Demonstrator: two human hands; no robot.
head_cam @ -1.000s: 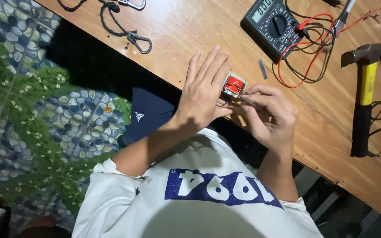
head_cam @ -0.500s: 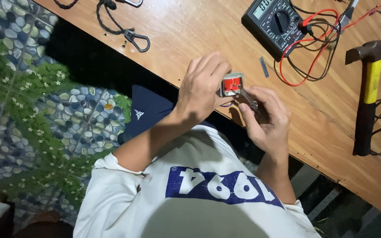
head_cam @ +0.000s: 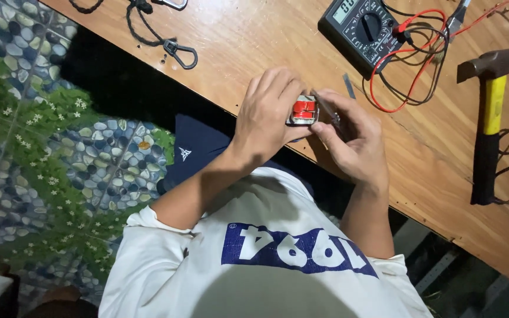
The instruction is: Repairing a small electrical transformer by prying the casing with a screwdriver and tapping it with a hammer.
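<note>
My left hand [head_cam: 269, 115] is closed around a small grey block with a red wound middle, a little transformer-like part [head_cam: 303, 110], held just above the near edge of the wooden table [head_cam: 254, 41]. My right hand [head_cam: 351, 144] is curled beside it on the right and pinches a thin metal tool [head_cam: 327, 109] whose tip rests against the part's right side. Both hands touch each other around the part.
A black multimeter [head_cam: 363, 29] with red and black leads [head_cam: 410, 70] lies at the back. A hammer [head_cam: 490, 118] with yellow and black handle lies to the right. A black cord with a metal clip [head_cam: 179, 54] lies at the left. Pebble-patterned floor shows below.
My left hand's fingers have curled from spread flat to closed around the part. The hands and the part sit slightly higher over the table; my right hand has shifted closer against it.
</note>
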